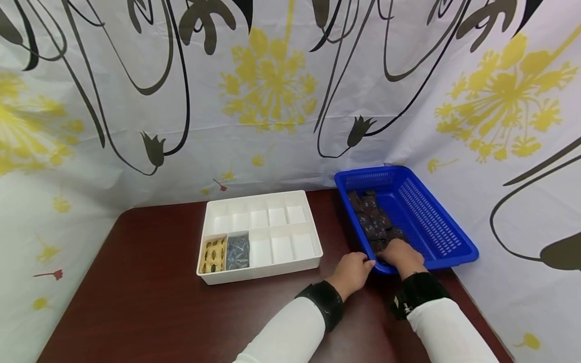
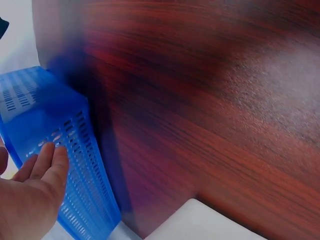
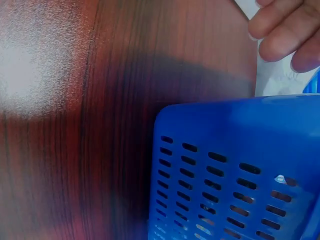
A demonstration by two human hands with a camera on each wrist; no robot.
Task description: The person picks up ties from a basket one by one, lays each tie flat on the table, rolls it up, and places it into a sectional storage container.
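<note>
A blue basket (image 1: 436, 217) stands at the table's right side, with a pile of dark brown flat pieces with pale marks (image 1: 372, 217) along its left half. My left hand (image 1: 351, 275) holds the basket's front left corner by the rim. In the left wrist view, its fingers (image 2: 52, 162) lie against the perforated outer wall. My right hand (image 1: 403, 254) reaches over the front rim to the near end of the pile. Its fingers (image 3: 287, 35) show bent in the right wrist view, but what lies between them and the thumb is hidden.
Left of the basket sits a white compartment tray (image 1: 258, 275). Its front left compartments hold yellowish pieces with dark figures (image 1: 213, 254) and grey-blue packets (image 1: 238, 252). Patterned cloth (image 1: 272, 166) hangs behind the dark red-brown table (image 1: 150, 287) and along its sides.
</note>
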